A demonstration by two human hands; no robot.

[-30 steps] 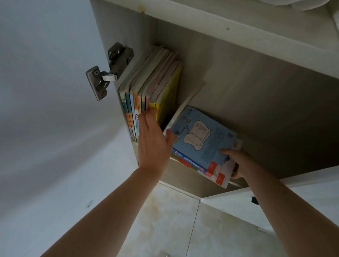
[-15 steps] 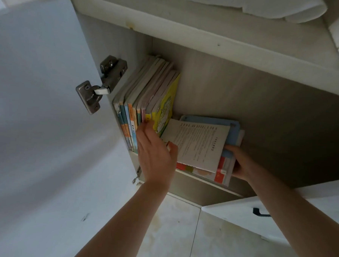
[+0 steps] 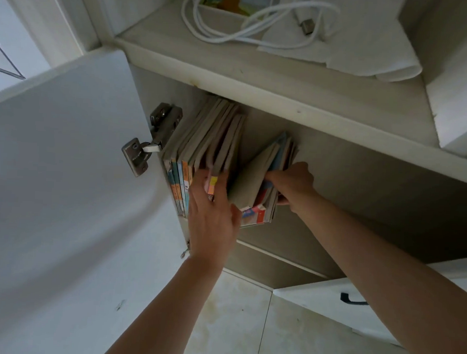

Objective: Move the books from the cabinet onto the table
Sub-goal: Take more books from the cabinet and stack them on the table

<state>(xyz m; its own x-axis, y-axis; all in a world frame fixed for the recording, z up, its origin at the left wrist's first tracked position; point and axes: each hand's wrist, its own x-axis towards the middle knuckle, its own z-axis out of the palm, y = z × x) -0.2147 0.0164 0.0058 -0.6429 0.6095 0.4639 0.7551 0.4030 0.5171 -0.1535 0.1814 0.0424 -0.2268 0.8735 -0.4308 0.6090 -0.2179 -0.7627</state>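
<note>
A row of thin books (image 3: 201,146) stands upright at the left end of the open cabinet compartment (image 3: 360,187). My left hand (image 3: 212,216) rests flat against their spines, fingers spread. To the right, a second bunch of books (image 3: 264,183) is tipped up on edge, leaning toward the row. My right hand (image 3: 293,184) grips this bunch from its right side, thumb on the near cover. The lower parts of both groups are hidden behind my hands.
The white cabinet door (image 3: 66,183) swings open at left, its metal hinge (image 3: 151,141) by the books. The shelf above (image 3: 258,73) carries a white cable (image 3: 233,24) and folded white paper (image 3: 353,48). A drawer with a dark handle (image 3: 352,299) juts out at lower right above the tiled floor (image 3: 247,324).
The bunch of books that lay flat has been tilted up onto its edge by my right hand. My left hand stays on the upright row. The view has tipped upward.
</note>
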